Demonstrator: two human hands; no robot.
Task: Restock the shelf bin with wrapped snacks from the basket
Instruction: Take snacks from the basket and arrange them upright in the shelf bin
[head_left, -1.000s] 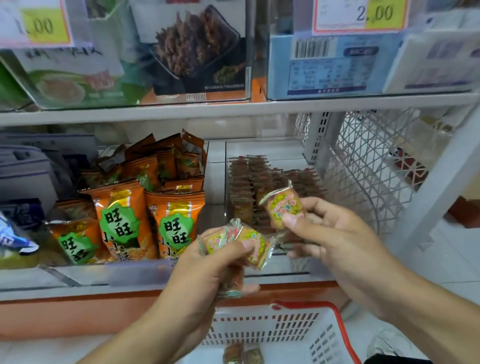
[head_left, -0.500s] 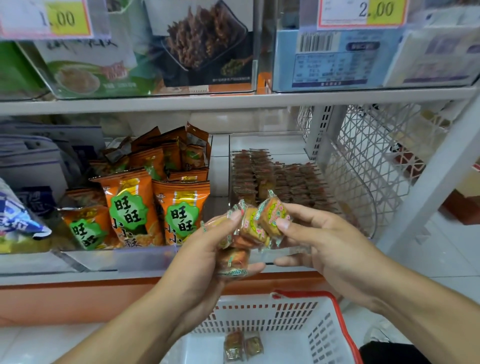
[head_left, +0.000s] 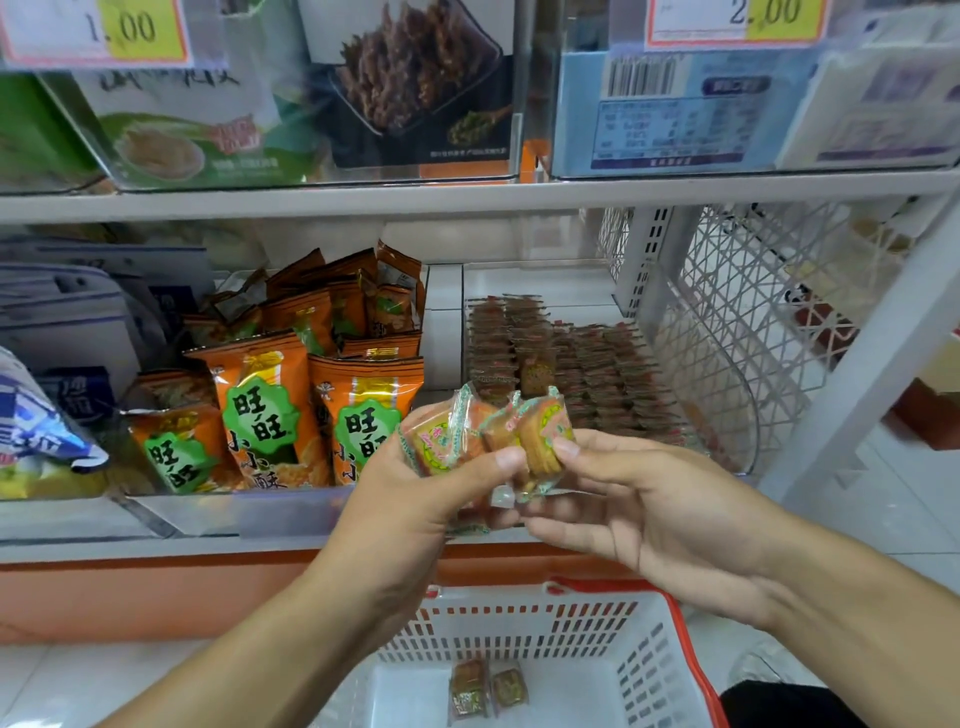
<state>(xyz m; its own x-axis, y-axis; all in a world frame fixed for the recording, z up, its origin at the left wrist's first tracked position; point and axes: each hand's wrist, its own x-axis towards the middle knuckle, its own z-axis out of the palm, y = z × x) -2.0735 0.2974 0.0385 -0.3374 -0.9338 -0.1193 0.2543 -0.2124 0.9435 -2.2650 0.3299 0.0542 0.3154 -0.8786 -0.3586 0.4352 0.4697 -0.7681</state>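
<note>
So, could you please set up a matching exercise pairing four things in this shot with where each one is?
Things:
1. wrapped snacks
2. orange snack bags
3. two loose snacks
4. stacked snacks

Places:
A. lying on the floor of the basket
B. held between the left hand and the right hand
C. filling the clear shelf bin on the right
D. standing in the bin to the left of that one

Pairs: 1-B, 2-D, 3-A, 4-C
</note>
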